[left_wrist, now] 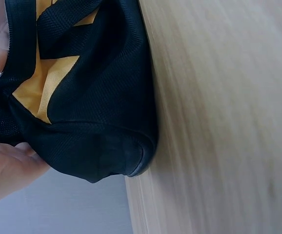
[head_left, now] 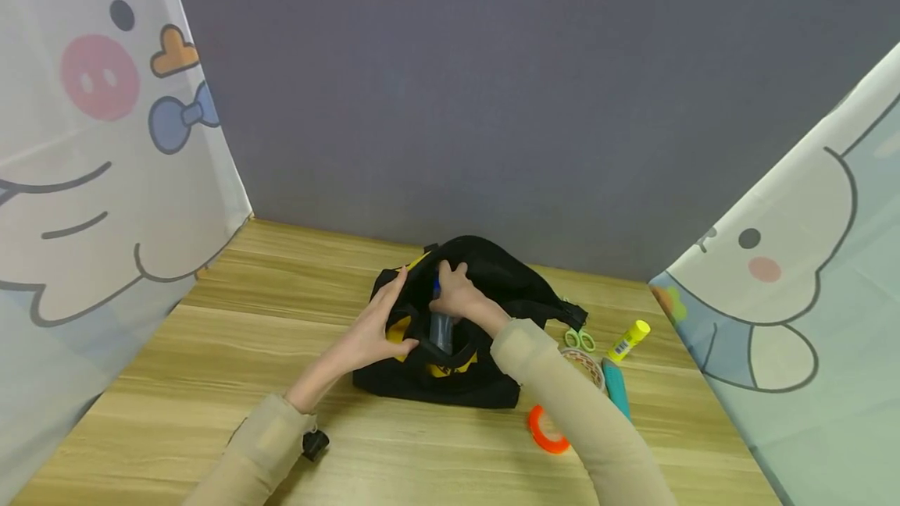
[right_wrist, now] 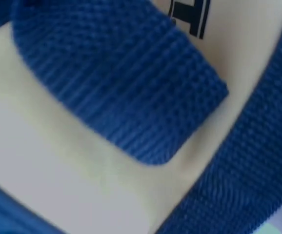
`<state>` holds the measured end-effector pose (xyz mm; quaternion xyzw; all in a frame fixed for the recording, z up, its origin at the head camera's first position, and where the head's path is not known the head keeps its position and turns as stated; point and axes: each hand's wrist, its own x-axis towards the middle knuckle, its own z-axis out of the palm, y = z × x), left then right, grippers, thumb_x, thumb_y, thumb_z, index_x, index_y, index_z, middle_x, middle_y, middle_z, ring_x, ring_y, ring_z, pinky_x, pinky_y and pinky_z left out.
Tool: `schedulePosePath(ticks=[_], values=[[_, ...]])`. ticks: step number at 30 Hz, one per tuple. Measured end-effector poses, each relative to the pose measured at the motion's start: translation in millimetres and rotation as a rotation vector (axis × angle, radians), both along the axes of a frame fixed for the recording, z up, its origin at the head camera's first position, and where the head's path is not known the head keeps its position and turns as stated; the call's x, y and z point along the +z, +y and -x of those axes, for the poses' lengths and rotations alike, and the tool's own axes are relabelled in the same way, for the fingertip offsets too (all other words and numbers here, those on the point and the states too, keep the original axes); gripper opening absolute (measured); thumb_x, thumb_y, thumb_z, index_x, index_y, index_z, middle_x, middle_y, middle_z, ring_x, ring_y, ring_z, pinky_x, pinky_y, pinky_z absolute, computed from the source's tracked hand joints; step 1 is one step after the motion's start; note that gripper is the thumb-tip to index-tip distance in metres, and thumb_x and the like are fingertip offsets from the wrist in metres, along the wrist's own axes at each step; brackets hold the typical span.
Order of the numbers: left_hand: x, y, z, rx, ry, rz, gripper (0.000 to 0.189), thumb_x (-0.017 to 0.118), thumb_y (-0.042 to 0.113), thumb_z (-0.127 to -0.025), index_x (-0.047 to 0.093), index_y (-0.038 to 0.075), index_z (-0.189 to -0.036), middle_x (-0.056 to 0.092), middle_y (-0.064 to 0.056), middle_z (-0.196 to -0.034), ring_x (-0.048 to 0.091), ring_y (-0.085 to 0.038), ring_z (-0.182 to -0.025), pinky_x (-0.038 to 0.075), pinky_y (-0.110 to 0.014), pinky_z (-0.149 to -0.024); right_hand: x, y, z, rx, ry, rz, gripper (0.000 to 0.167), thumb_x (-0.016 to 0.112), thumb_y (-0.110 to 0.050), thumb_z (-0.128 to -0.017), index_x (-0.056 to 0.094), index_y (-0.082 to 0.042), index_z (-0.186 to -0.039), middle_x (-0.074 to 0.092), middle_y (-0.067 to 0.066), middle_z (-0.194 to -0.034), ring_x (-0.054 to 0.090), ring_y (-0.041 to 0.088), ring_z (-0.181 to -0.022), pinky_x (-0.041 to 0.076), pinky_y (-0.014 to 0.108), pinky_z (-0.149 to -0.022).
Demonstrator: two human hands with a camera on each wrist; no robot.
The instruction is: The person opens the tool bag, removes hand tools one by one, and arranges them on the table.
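A black bag (head_left: 436, 389) with yellow panels lies on the wooden table, its mouth spread wide. At its left side my left hand (head_left: 366, 338) grips the rim, thumb toward the front and fingers apart. The left wrist view shows this hand (left_wrist: 9, 168) around the black fabric. My right hand (head_left: 460, 295) reaches into the mouth and pinches the blue top of a clear container (head_left: 441, 332) standing inside. In the right wrist view, a woven strap (right_wrist: 121, 83) and a pale printed panel (right_wrist: 97, 180) fill the picture; the fingers are hidden there.
Right of the bag lie green-handled scissors (head_left: 580, 340), a yellow glue stick (head_left: 629, 340), a tape roll (head_left: 596, 372), a teal tool (head_left: 616, 386) and an orange ring (head_left: 537, 429), partly under my right sleeve. A grey wall (head_left: 450, 100) rises behind the table.
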<state>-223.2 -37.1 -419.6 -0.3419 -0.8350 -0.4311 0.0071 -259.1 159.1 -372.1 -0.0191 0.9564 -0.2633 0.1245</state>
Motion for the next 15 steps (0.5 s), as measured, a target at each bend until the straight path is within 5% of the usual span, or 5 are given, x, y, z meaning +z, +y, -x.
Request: schedulePosePath(ticks=[15], values=[[-0.1, 0.4, 1.0, 0.003, -0.003, 0.011, 0.115, 0.081, 0.016, -0.081, -0.002, 0.019, -0.161, 0.015, -0.021, -0.164, 0.026, -0.045, -0.148, 0.036, -0.063, -0.110, 12.6, 14.3, -21.2, 0.063, 0.242, 0.037, 0.071, 0.069, -0.015, -0.091, 0.028, -0.015, -0.148, 0.026, 0.028, -0.145, 0.061, 0.040, -0.100, 0.059, 0.040, -0.075]])
